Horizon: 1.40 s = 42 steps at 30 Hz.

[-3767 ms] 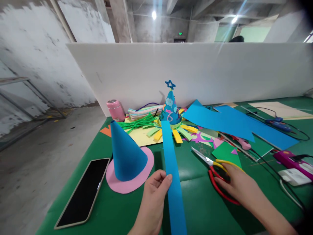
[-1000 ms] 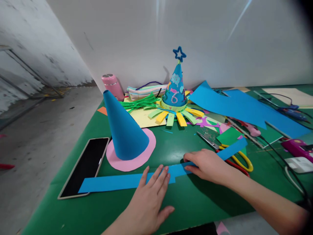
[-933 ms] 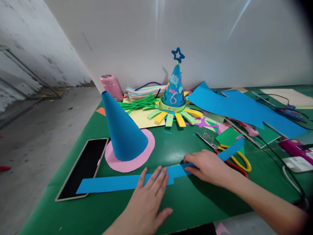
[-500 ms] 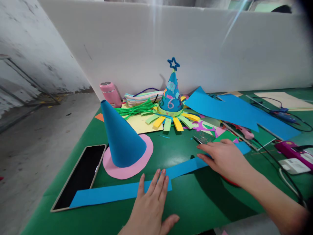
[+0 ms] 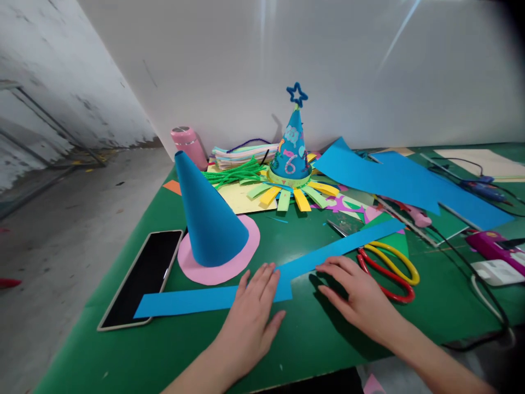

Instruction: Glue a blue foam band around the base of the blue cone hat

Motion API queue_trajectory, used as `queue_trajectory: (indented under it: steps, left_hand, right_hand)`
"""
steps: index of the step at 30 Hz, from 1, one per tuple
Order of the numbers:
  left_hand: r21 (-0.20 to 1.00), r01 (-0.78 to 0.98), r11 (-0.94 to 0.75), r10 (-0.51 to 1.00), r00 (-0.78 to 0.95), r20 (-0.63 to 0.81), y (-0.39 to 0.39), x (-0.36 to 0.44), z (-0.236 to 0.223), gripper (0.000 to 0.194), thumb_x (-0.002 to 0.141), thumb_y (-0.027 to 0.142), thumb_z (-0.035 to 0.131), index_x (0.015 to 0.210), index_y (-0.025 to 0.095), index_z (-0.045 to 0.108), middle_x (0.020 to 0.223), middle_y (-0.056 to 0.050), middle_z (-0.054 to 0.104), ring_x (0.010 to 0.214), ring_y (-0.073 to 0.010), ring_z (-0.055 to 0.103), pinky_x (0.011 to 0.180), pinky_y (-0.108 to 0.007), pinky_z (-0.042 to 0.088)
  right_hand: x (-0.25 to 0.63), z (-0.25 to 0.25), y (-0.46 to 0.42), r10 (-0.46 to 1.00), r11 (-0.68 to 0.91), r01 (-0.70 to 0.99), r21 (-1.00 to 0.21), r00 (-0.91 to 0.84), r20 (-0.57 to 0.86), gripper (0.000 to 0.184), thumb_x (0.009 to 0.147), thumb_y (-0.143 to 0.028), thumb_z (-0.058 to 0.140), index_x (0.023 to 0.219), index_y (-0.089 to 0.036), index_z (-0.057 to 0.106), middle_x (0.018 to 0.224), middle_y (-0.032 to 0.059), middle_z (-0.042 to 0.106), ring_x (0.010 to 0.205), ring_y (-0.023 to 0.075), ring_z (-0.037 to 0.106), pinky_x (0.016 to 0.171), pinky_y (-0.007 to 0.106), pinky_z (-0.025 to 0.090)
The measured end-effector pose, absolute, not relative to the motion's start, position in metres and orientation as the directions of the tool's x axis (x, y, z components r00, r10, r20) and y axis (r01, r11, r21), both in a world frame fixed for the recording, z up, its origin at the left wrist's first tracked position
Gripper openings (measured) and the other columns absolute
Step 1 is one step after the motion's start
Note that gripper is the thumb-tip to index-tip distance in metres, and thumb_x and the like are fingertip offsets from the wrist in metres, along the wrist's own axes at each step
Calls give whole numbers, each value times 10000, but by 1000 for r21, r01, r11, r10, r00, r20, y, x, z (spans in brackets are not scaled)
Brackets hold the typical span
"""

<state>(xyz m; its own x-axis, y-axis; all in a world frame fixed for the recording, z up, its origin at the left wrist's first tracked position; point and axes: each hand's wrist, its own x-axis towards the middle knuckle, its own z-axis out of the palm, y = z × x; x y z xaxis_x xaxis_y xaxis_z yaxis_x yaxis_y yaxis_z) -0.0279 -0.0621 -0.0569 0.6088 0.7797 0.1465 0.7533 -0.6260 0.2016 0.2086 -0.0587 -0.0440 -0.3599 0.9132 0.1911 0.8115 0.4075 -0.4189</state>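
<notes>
Two blue paper strips meet at an angle on the green table: a left paper strip (image 5: 188, 302) and a right paper strip (image 5: 318, 257). My left hand (image 5: 254, 312) lies flat across the place where they meet, fingers stretched out. Just below the right strip's edge, my right hand (image 5: 356, 295) hovers with fingers apart and nothing in it. Scissors (image 5: 388, 273) with red and yellow handles lie partly under the right strip. A blue paper cone (image 5: 209, 219) stands, leaning left, on a pink paper disc (image 5: 191, 268).
A phone (image 5: 139, 284) lies under the left strip's end. Behind stand a decorated party hat (image 5: 291, 148), green pipe cleaners (image 5: 233, 174) and a pink flask (image 5: 189, 146). Blue paper sheets (image 5: 381, 180) lie at right, near a magenta tool (image 5: 494, 249) and cables.
My right hand has drawn back left and toward me from the right strip, uncovering the scissors' handles. My left hand stays on the strips. The view has shifted slightly.
</notes>
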Motion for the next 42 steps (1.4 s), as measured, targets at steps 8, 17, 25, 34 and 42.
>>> queue_trajectory:
  steps: [8,17,25,34,42]
  left_hand:
    - [290,823,-489,872,452,188,-61,-43,-54,200,813,204,439,966,151,556,973,-115,517,915,-257,493,754,-420,441]
    - [295,815,-499,865,488,117,-51,-42,-50,174,830,224,429,920,165,565,934,-97,513,880,-236,475,731,-394,435]
    - [145,705,-694,720,684,118,-49,-30,-48,390,861,208,375,1248,220,410,1315,-60,424,1165,-261,374,916,-441,340]
    - [41,672,-739,670,728,145,-49,-30,-55,427,878,365,360,1272,208,401,1322,-41,432,1172,-241,414,907,-385,362]
    - [59,672,-739,670,722,169,-48,-31,-57,446,869,367,384,1290,224,372,1315,-33,442,1175,-234,414,911,-376,360]
  right_hand:
    - [180,-45,-26,889,450,804,-389,-444,111,234,791,-351,531,999,-248,565,1037,68,535,956,228,470,775,387,394]
    - [190,-41,-21,873,466,783,-413,-482,71,161,802,-338,523,928,-245,562,1004,52,540,931,206,471,774,361,367]
    - [185,-39,-25,889,452,798,-399,-438,132,172,777,-351,555,921,-260,583,1009,37,564,949,197,491,797,347,377]
    - [331,-32,-17,900,-179,936,-302,280,334,264,851,-348,372,999,-187,520,937,140,613,746,246,591,629,340,435]
    - [391,-33,7,879,-400,914,-74,405,251,455,860,-426,300,1020,-94,568,915,248,554,911,353,529,528,364,345]
